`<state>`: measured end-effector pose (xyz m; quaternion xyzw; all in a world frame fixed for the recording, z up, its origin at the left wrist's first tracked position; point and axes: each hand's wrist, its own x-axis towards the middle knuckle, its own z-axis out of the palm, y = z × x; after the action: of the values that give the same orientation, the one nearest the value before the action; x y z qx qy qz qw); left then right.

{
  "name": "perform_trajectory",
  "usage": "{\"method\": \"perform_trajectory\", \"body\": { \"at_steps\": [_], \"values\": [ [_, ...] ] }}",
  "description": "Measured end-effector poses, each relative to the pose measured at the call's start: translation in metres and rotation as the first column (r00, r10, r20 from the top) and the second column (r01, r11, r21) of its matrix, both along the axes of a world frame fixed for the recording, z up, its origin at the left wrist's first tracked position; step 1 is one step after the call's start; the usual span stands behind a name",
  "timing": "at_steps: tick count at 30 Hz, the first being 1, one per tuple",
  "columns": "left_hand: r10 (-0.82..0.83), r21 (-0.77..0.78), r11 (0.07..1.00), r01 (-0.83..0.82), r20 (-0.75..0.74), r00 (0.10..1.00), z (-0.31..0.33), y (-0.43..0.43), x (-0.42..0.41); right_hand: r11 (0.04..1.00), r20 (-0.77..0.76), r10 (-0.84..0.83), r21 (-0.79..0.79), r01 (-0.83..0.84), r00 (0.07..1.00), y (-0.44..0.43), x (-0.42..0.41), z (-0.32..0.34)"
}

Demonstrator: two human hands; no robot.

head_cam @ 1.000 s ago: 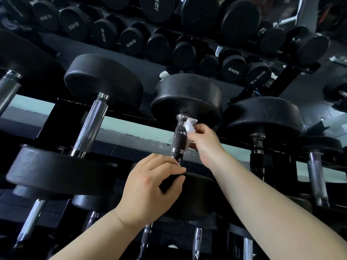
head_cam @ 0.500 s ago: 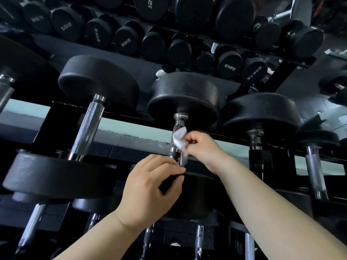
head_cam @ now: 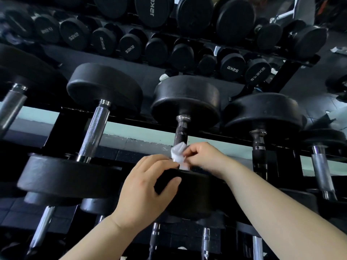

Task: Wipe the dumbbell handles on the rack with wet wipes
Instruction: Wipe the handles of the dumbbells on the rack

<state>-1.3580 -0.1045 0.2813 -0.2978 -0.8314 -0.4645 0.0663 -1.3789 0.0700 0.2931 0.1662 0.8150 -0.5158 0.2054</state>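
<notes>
From 3 o'clock the right hand (head_cam: 202, 156) pinches the wipe (head_cam: 179, 153) round the handle's (head_cam: 181, 132) 6 o'clock end to scrub it, while the left hand (head_cam: 144, 188) grips the near head (head_cam: 197, 194), likely to steady it.

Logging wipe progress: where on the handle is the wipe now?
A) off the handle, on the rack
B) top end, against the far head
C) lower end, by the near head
C: the right hand pinches the wipe around the lower end of the handle, above the near head that the left hand holds.
</notes>
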Motion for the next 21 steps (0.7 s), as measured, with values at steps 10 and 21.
{"method": "perform_trajectory", "body": {
  "at_steps": [10,21],
  "values": [
    [0.045,0.024,0.999,-0.046,0.056,0.997,-0.009,-0.005,0.002,0.994,-0.172,-0.009,0.105,0.028,0.985,0.004,-0.011,0.002],
    [0.050,0.024,0.998,-0.051,0.058,0.997,-0.010,-0.005,0.004,0.938,-0.362,-0.328,-0.016,0.346,0.872,0.000,-0.032,-0.001]
  ]
}}
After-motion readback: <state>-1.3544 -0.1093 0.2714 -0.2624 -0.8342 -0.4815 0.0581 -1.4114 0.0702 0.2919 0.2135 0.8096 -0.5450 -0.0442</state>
